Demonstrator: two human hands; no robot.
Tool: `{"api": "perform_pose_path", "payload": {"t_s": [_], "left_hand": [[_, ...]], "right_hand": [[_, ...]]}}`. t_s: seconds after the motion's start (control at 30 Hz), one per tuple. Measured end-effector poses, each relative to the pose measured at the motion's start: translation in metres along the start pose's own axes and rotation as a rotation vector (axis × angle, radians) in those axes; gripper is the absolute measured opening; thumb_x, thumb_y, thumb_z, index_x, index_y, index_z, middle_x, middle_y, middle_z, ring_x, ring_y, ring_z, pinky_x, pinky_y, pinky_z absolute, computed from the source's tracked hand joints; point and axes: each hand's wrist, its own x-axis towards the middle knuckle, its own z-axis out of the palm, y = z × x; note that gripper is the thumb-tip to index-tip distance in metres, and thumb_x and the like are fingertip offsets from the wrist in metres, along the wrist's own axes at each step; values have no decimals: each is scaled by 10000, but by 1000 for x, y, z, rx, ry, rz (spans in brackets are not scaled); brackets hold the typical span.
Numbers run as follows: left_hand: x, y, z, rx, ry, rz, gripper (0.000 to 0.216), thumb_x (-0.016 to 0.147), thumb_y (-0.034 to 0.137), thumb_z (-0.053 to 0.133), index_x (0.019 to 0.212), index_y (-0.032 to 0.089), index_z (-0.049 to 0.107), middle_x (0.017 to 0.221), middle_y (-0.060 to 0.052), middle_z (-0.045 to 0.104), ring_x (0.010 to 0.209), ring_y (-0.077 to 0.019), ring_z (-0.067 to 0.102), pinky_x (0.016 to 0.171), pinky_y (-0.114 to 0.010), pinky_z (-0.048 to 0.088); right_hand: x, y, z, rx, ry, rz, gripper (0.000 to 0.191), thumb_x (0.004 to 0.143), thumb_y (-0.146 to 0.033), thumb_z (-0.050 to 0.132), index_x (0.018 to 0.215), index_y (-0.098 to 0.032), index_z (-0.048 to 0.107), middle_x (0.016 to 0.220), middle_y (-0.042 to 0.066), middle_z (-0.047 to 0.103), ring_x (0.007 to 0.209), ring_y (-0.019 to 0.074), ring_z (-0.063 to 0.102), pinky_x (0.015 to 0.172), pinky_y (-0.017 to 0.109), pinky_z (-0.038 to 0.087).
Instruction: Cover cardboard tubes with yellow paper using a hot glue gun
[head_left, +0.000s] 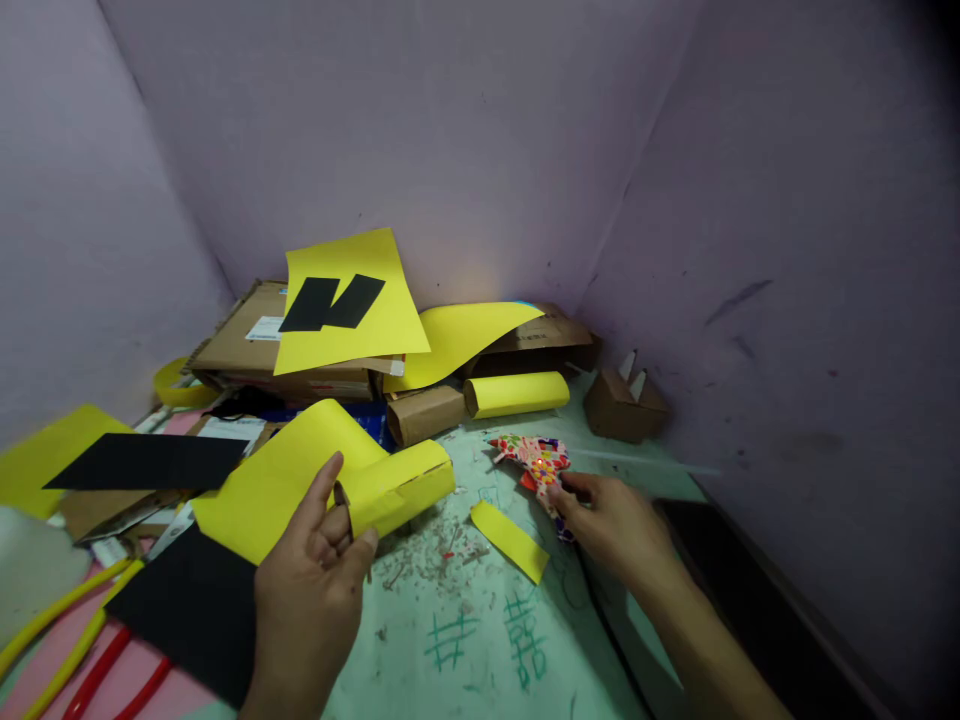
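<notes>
My left hand point(311, 585) grips the near end of a cardboard tube wrapped in yellow paper point(401, 490), thumb along its side and index finger stretched out. A seam runs along the wrap, with brown showing at its edge. To the right, my right hand point(619, 525) is closed round the handle of a flower-patterned glue gun point(536, 460), whose tip points left. A black cord point(604, 610) trails from it toward the front edge of the view. Between the hands a small yellow paper strip point(510, 540) lies on the pale green surface point(420, 665).
Behind lie another yellow tube point(517, 394), a bare brown tube point(426, 413) and a small cardboard box point(626, 405). Cardboard boxes point(232, 335) with yellow sheets point(352, 345) stand against the wall. Black paper point(187, 610) and red-handled point(97, 675) and yellow-handled point(67, 635) tools lie left.
</notes>
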Motion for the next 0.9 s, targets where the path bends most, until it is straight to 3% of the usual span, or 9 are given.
{"api": "perform_pose_path", "payload": {"t_s": [0.07,0.17,0.23,0.4,0.53,0.7,0.8,0.9], "left_hand": [[0,2,0,36,1,-29,741,637,274,674,1342,230,451,700,28,726,810,-191,689,787,-284,531],[-3,6,1,78,1,-65,736,644,307,664,1345,235,449,726,25,737,880,-209,682,832,-303,518],[-5,8,2,83,-20,-76,762,621,318,685,1341,223,455,728,17,740,920,-222,674,846,-302,511],[-6,10,2,84,-31,-109,743,631,330,684,1334,239,459,733,33,730,893,-193,671,852,-267,493],[-4,9,1,148,-21,-85,699,640,361,686,1300,224,501,700,32,709,849,-189,660,801,-244,489],[-3,5,2,-16,-44,-160,733,590,353,755,1273,226,521,701,25,721,883,-212,662,734,-218,510],[-2,2,3,-71,-96,-234,779,569,393,787,1275,221,508,806,-3,750,919,-201,662,762,-189,500],[2,0,4,-205,-135,-372,862,527,354,822,1297,202,466,885,-38,752,948,-229,662,774,-216,515]], "right_hand": [[-9,-3,-6,-220,31,-33,149,708,-314,603,685,-203,701,622,61,656,606,222,550,514,283,240],[-22,-9,-1,-419,-146,-122,212,773,-330,556,867,-210,703,816,84,711,729,249,613,576,296,338],[-30,-12,8,-497,-255,-192,182,742,-295,604,875,-207,691,881,84,707,814,264,621,629,306,374],[-36,-15,18,-696,-294,-268,109,722,-126,571,782,-170,652,948,117,680,931,291,590,662,321,374],[-31,-6,7,-470,-310,-195,53,718,-158,577,700,-195,609,760,60,669,725,234,595,610,303,364],[-27,-8,-10,184,-375,-126,89,744,-284,569,708,-203,575,545,-34,517,489,137,477,490,246,352],[-28,-14,-17,354,-411,-185,134,728,-315,619,709,-190,663,584,-7,575,526,139,508,516,252,383],[-30,-12,-22,407,-608,-299,93,698,-288,696,687,-197,710,701,31,664,657,159,593,625,263,439]]}}
